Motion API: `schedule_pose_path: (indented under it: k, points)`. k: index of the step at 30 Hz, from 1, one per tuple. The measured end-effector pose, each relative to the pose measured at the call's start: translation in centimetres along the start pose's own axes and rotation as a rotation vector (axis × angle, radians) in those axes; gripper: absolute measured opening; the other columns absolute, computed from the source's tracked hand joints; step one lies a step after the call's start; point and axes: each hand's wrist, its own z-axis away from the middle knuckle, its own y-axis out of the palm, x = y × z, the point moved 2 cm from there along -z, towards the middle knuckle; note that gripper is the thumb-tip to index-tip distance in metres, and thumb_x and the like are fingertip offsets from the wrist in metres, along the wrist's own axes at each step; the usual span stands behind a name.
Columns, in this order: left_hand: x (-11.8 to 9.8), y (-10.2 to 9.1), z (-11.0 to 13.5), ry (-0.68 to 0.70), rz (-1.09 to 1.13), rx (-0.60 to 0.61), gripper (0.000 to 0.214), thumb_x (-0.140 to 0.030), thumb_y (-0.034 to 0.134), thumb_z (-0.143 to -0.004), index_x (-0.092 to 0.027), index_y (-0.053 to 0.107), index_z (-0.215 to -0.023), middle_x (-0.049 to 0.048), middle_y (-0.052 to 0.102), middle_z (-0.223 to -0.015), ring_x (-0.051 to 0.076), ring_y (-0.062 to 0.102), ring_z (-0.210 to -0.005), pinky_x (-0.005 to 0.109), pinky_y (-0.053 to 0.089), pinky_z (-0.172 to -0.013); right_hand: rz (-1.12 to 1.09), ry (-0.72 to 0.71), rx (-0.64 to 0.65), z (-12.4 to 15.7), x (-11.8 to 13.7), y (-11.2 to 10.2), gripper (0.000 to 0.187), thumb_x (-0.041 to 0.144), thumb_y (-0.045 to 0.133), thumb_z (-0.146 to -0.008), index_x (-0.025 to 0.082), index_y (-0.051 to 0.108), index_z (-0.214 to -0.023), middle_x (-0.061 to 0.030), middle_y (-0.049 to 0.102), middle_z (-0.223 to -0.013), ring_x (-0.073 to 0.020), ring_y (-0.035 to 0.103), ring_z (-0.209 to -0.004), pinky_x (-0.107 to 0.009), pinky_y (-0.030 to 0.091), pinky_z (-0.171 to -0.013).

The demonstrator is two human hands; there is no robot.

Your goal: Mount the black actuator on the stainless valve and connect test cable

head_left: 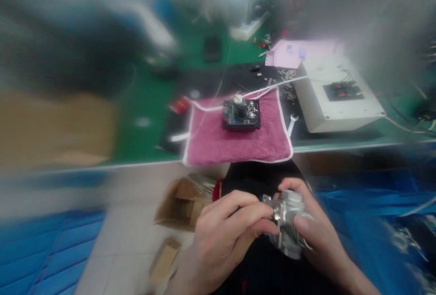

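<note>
Above my lap, in front of the bench edge, my right hand point(318, 229) is wrapped round a silver metal valve body point(290, 218) with hexagonal ends, its thumb lying across the near side. A small flat metal bracket point(267, 200) stands on the valve's left side. My left hand point(228, 229) is closed in a pinch at that bracket, thumb and fingertips together; what lies between them is too small to make out. On the bench, a black square unit point(241, 115) with exposed circuit parts and a white piece on top sits on a pink towel point(218, 147).
Right of the towel are an open-end wrench point(292, 125) and a white box point(335, 113). Loose small screws point(289, 81) and pink paper point(289, 53) lie behind. Cardboard boxes point(179, 202) stand on the floor at left; blue crates point(47, 245) are lower left.
</note>
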Motion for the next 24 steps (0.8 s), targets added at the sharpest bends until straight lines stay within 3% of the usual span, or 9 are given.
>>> schedule_pose_path:
  k: [3,7,16,24]
  points:
    - [0.0,0.4,-0.3,-0.008,0.112,-0.084,0.019,-0.019,0.084,-0.092,-0.022,0.080,-0.110,-0.0002,0.076,-0.097,0.008,0.074,-0.082,0.015,0.057,-0.076,-0.063,-0.017,-0.041,0.1,0.2,0.3,0.071,0.064,0.077,-0.083,0.031,0.040,-0.133,-0.0002,0.057,-0.100,-0.0152,0.052,-0.076,-0.026,0.042,-0.067]
    - [-0.3,0.9,-0.8,0.006,0.245,-0.166,0.023,-0.013,0.086,-0.088,-0.021,0.081,-0.109,0.0018,0.078,-0.096,0.011,0.076,-0.082,0.018,0.061,-0.075,-0.056,-0.031,-0.002,0.2,0.3,0.0,0.070,0.062,0.077,-0.084,0.031,0.040,-0.134,-0.0017,0.058,-0.105,-0.0158,0.053,-0.077,-0.028,0.044,-0.068]
    - [0.0,1.7,-0.2,-0.096,0.389,-0.184,0.033,-0.003,0.086,-0.084,-0.022,0.077,-0.109,0.0020,0.082,-0.103,0.016,0.078,-0.094,0.027,0.064,-0.085,-0.058,-0.076,0.028,0.0,0.5,-0.6,0.065,0.060,0.075,-0.087,0.031,0.040,-0.134,-0.0024,0.059,-0.103,-0.0192,0.060,-0.081,-0.031,0.049,-0.069]
    - [-0.1,1.7,-0.4,-0.121,0.350,-0.204,0.033,-0.005,0.090,-0.082,-0.023,0.079,-0.107,-0.0001,0.083,-0.101,0.014,0.078,-0.092,0.024,0.063,-0.085,-0.012,-0.129,-0.018,0.4,0.6,-0.6,0.067,0.057,0.078,-0.088,0.031,0.039,-0.136,-0.0033,0.059,-0.107,-0.0172,0.059,-0.079,-0.030,0.051,-0.069]
